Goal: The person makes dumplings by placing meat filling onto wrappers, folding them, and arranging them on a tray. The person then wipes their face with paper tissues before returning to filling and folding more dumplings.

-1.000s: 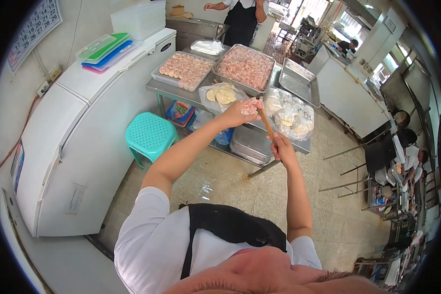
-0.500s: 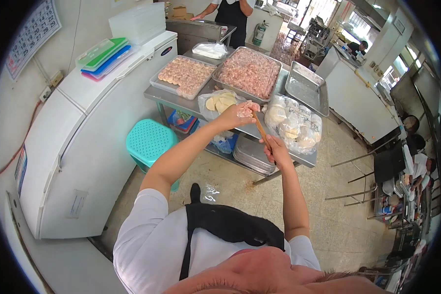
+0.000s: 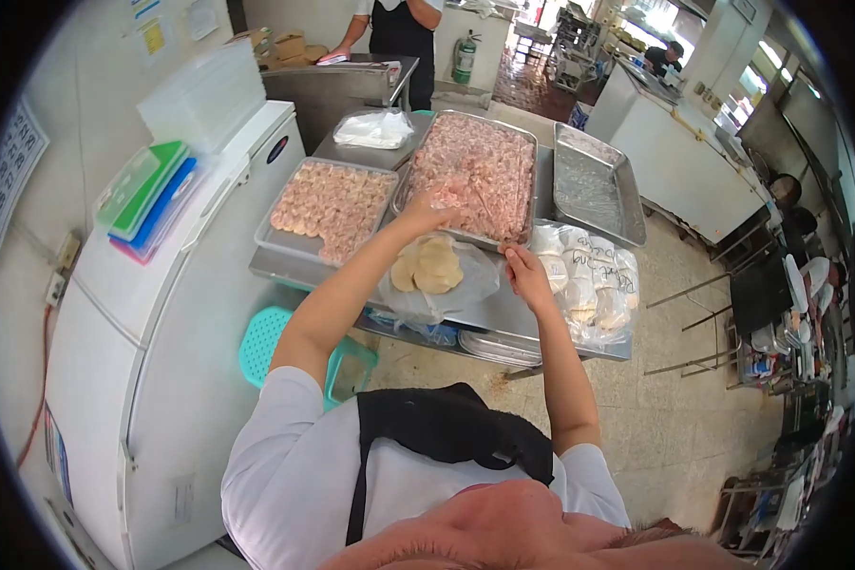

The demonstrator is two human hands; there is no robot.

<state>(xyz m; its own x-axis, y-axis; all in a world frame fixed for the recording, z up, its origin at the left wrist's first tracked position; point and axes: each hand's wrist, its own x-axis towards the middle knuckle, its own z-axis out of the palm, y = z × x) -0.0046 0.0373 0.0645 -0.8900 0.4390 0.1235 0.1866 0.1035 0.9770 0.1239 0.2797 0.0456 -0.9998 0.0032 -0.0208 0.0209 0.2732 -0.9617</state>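
My left hand (image 3: 429, 213) is over the near left part of a metal tray (image 3: 536, 180) heaped with pink minced meat (image 3: 475, 166). Its fingers are curled around a meat-filled dumpling wrapper, which blends into the mince behind it. At the tray's near right corner, my right hand (image 3: 525, 274) is closed on a thin wooden spatula (image 3: 500, 248), mostly hidden by the fingers and the tray edge. Round pale dumpling wrappers (image 3: 427, 266) lie stacked on a clear plastic bag in front of the tray. On the left, a plastic container (image 3: 264, 226) holds rows of filled dumplings (image 3: 323, 204).
Packed wrappers in plastic (image 3: 587, 275) lie right of my right hand. Behind them is a bare metal tray (image 3: 594, 180). A white chest freezer (image 3: 190, 313) and a turquoise stool (image 3: 261, 347) stand left. A person in a black apron (image 3: 402, 33) stands across the room.
Both hands have moved from in front of the tray to its near edge, the left over the mince. The wooden spatula has gone down toward the tray. The view has shifted, showing the wrappers fully.
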